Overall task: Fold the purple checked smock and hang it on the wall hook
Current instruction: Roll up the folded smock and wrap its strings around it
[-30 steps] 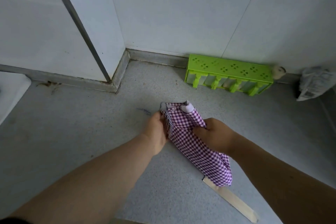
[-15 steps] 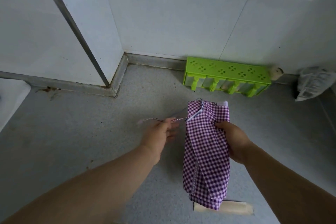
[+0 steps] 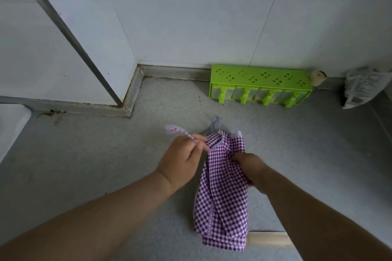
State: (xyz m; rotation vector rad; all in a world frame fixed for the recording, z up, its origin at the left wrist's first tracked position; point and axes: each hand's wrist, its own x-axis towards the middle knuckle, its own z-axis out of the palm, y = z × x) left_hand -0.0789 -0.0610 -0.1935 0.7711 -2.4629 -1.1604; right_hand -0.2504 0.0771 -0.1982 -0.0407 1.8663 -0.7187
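The purple checked smock [image 3: 222, 195] hangs folded into a long narrow bundle in front of me, above the grey floor. My right hand [image 3: 249, 166] grips its upper right part, fingers buried in the cloth. My left hand [image 3: 184, 159] sits just left of the smock's top and pinches a thin purple tie string [image 3: 177, 130], whose loose end sticks out up and to the left. No wall hook is in view.
A green plastic rack [image 3: 261, 85] stands on the floor against the white tiled wall. A small roll [image 3: 317, 76] and a crumpled plastic bag [image 3: 362, 88] lie to its right. A pale wooden strip [image 3: 267, 238] lies under the smock's lower end. A metal-edged wall corner [image 3: 118, 99] juts out at left.
The smock went from a slanted bunch between both hands to hanging straight down from my right hand. My left hand let go of the cloth body and now pinches the tie string.
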